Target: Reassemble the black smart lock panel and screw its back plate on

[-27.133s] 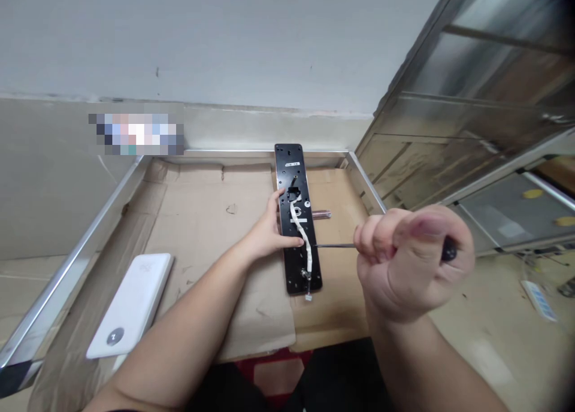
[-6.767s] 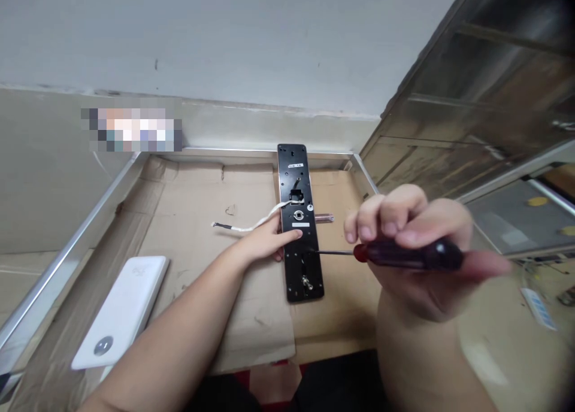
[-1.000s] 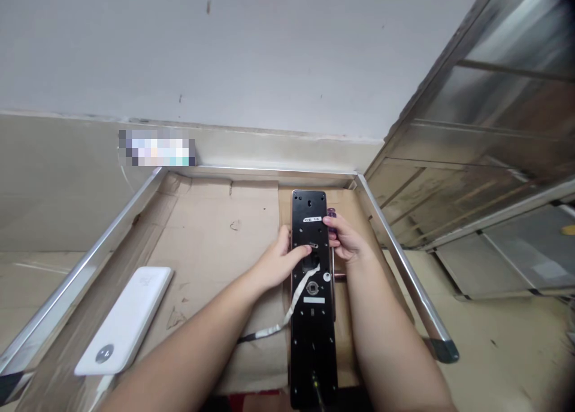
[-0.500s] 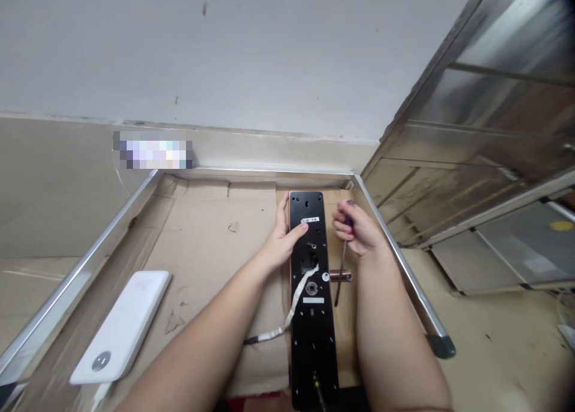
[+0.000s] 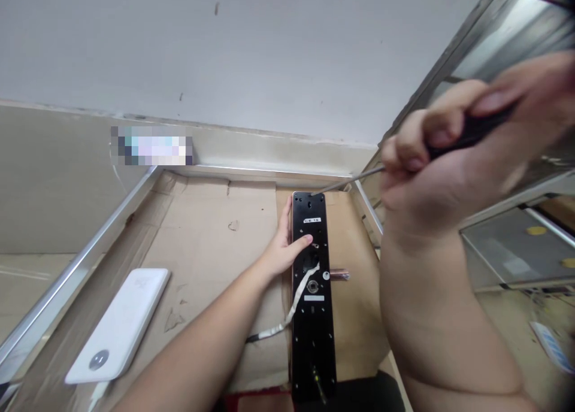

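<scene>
A long black smart door lock panel (image 5: 313,328) lies back side up, with small holes, a white label, a pale wrapped cable and a copper-coloured handle (image 5: 340,274) at its right side. My left hand (image 5: 287,238) grips its upper left edge, thumb across the face and fingers along the side. Raised close to the camera, my right hand (image 5: 449,142) is wrapped round the dark grip of a screwdriver (image 5: 371,172). Its thin shaft points down left, the tip at the panel's top end; whether it touches a screw I cannot tell.
Cardboard (image 5: 215,238) covers the table, which has a raised metal rim (image 5: 85,262). A white power bank (image 5: 121,325) with a cable lies at the left. A pixelated device (image 5: 153,148) stands at the back left. Beyond is a wall; metal cabinets are on the right.
My right hand has risen toward the camera and right, swinging the screwdriver from beside the handle to the panel's top end. My left thumb has slid slightly down the panel.
</scene>
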Motion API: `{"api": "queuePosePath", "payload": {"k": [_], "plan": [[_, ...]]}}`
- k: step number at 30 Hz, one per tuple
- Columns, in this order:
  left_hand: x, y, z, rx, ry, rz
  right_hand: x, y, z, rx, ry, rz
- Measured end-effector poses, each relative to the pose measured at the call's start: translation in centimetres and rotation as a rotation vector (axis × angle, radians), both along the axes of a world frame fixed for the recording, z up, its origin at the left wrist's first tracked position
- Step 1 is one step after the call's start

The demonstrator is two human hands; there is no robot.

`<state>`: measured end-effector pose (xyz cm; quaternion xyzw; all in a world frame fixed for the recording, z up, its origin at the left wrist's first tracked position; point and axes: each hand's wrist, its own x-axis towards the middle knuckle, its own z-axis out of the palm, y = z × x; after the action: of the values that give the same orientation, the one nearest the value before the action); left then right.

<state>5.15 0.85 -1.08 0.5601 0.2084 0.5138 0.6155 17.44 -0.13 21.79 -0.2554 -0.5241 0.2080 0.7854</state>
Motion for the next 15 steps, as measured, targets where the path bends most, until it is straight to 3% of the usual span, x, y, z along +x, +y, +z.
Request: {"api": "queuePosePath", "payload": {"k": [3,7,11,15], "plan": [[0.2,0.0,-0.2,0.012,-0.010,0.000,-2.2,2.3,-0.9,0.129,0.101,-0.025],[0.3,-0.1,0.0,0.027,0.012,0.011,-3.2,4.3,-2.1,0.137,0.092,0.010],[0.2,-0.1,0.0,0.051,0.023,0.023,-3.2,4.8,-2.3,0.160,0.090,0.070],[0.2,-0.1,-0.1,0.054,0.023,0.035,-3.4,4.6,-2.2,0.125,0.097,0.015]]}}
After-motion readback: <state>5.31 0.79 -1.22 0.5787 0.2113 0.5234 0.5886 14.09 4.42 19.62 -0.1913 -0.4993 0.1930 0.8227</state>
